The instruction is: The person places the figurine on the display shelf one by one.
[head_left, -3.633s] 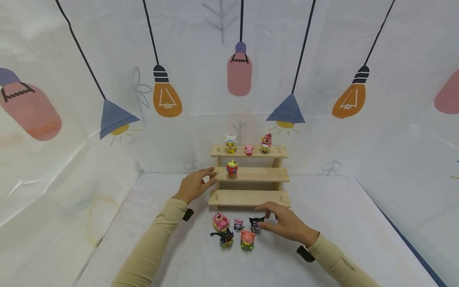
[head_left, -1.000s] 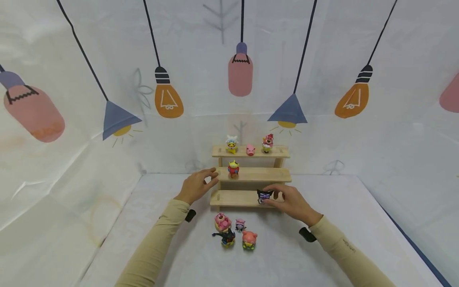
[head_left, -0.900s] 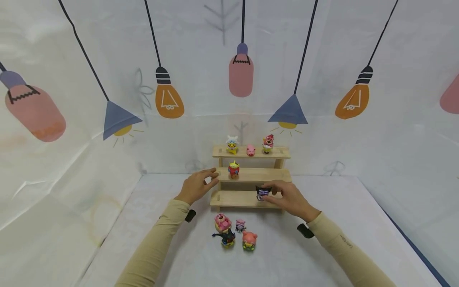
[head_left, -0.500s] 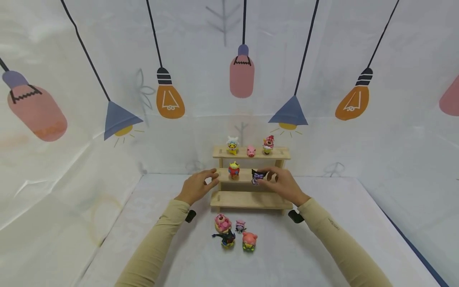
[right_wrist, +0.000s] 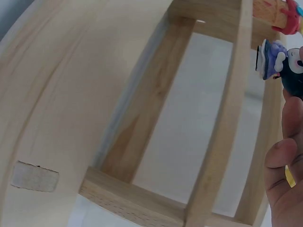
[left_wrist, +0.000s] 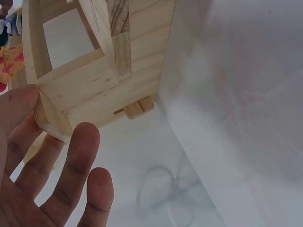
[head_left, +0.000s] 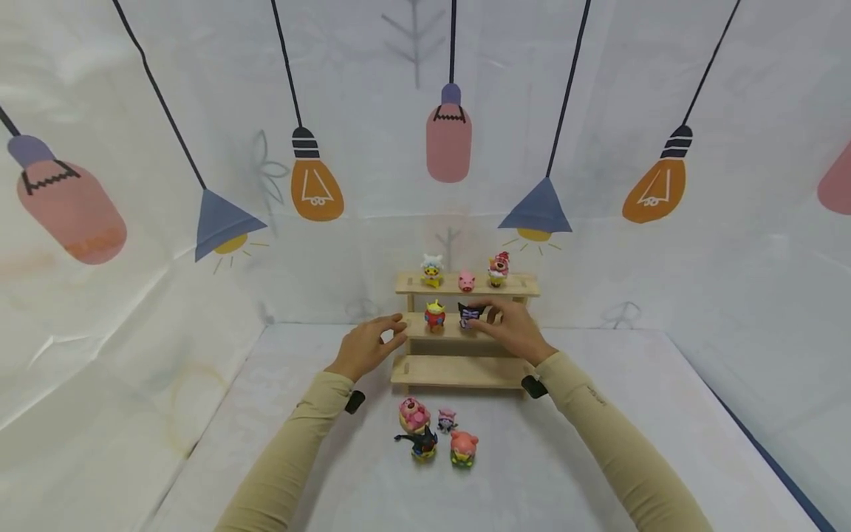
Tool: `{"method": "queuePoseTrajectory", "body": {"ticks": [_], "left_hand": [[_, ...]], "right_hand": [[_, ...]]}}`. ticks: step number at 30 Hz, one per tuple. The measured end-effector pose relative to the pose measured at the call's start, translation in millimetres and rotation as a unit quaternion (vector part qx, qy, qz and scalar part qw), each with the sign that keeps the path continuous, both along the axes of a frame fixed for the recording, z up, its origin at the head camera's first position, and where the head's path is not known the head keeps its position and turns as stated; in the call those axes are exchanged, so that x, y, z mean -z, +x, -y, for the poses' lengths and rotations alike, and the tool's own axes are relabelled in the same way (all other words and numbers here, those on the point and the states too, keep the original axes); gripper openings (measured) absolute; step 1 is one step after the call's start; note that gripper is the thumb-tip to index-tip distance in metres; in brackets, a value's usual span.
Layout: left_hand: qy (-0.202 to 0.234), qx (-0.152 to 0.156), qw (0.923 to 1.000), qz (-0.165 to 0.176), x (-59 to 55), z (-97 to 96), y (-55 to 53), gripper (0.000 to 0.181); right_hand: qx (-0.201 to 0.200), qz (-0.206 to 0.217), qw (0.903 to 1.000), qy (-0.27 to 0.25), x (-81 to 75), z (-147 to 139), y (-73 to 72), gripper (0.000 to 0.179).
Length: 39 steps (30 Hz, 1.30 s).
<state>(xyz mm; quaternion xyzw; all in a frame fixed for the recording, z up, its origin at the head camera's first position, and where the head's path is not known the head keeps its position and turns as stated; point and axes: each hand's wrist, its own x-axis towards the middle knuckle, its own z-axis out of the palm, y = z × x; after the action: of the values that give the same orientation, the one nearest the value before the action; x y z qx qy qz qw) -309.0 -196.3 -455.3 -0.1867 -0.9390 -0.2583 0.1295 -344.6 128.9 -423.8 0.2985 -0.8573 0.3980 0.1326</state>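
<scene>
My right hand (head_left: 508,325) pinches a small black-hooded figurine (head_left: 468,315) with a purple bow between thumb and fingertips, right at the middle board of a three-tier wooden display shelf (head_left: 465,371). The right wrist view shows the same figurine (right_wrist: 272,59) at the right edge, its base close to the board. Left of it stands a red-and-blue figurine (head_left: 435,316) with a yellow head. At the left end of that board, my left hand (head_left: 366,346) holds the corner between thumb and forefinger; in the left wrist view its other fingers (left_wrist: 78,165) are spread away from the wood.
On the top board stand a white-hatted yellow figurine (head_left: 432,271), a pink pig (head_left: 466,281) and a red-hatted bear (head_left: 499,270). On the white table lie a pink bear (head_left: 414,415), a small pink-grey figurine (head_left: 447,420), a black-winged figurine (head_left: 422,445) and a pink-headed one (head_left: 463,448).
My right hand has picked the black-hooded figurine off the table, lifted it past the bottom board and brought it leftward to the middle board. The left hand has stayed in place.
</scene>
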Motion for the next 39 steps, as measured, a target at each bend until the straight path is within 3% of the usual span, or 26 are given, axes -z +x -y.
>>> {"method": "queuePoseTrajectory", "body": {"ticks": [14, 34, 39], "left_hand": [[0.009, 0.0, 1.0, -0.004, 2.4, 0.5, -1.7, 0.025], [0.011, 0.004, 0.9999, -0.004, 3.3, 0.2, -1.7, 0.027], [0.009, 0.004, 0.9999, -0.01, 3.2, 0.2, -2.7, 0.029]], "right_hand": [[-0.004, -0.007, 0.9997, 0.025, 9.8, 0.3, -6.7, 0.037], [0.005, 0.04, 0.9978, 0.052, 1.6, 2.7, -4.6, 0.046], [0.014, 0.029, 0.9986, 0.041, -0.4, -4.8, -0.2, 0.05]]}}
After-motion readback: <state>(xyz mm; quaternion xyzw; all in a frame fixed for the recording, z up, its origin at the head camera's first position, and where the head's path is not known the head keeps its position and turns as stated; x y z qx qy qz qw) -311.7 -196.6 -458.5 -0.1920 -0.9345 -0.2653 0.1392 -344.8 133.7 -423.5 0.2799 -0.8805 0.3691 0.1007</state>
